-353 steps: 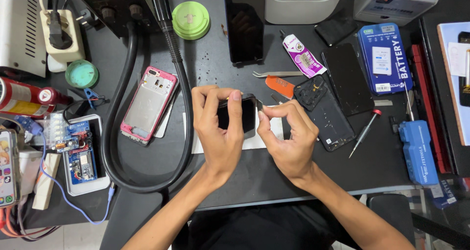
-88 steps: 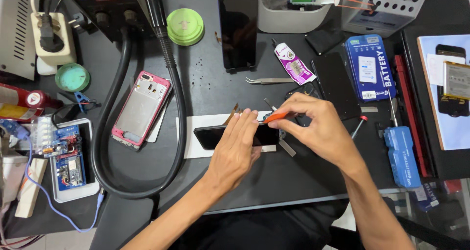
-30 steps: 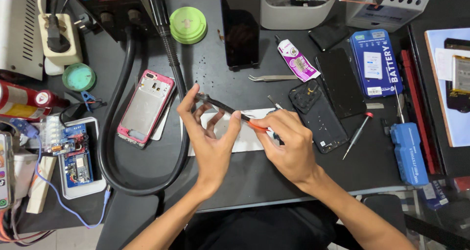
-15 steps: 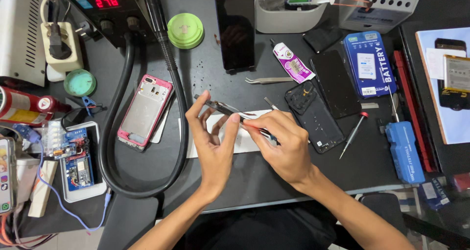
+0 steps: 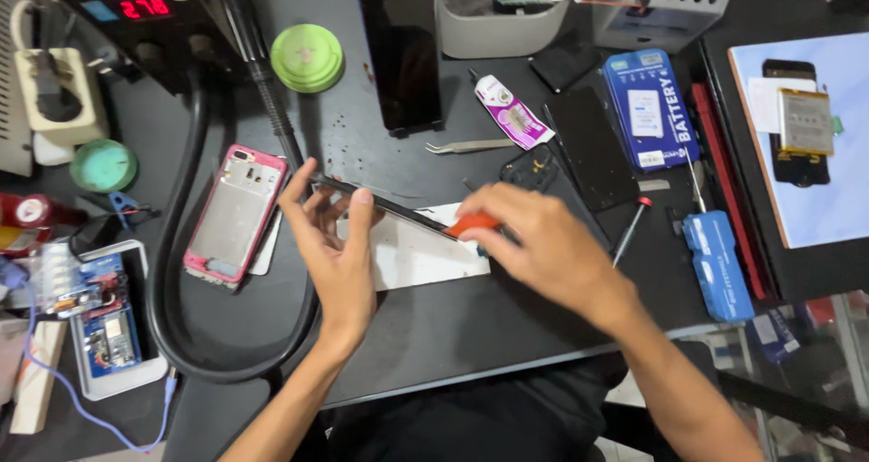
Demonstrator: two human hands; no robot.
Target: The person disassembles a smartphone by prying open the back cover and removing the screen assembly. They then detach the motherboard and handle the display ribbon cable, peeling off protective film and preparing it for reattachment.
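My left hand (image 5: 339,245) gripped the thin dark panel (image 5: 385,207) edge-up above the white sheet (image 5: 416,258), its long axis running rightward to my right hand (image 5: 534,245), whose fingers clasped an orange tool (image 5: 472,224) at its end.

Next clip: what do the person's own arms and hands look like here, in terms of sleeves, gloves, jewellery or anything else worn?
Both forearms are bare up to the frame edge: no sleeves show. The left hand and the right hand wear no gloves, and no rings, watch or wristband are visible on the parts that show. Fingernails are short and unpainted. Below the arms, dark clothing covers the lap.
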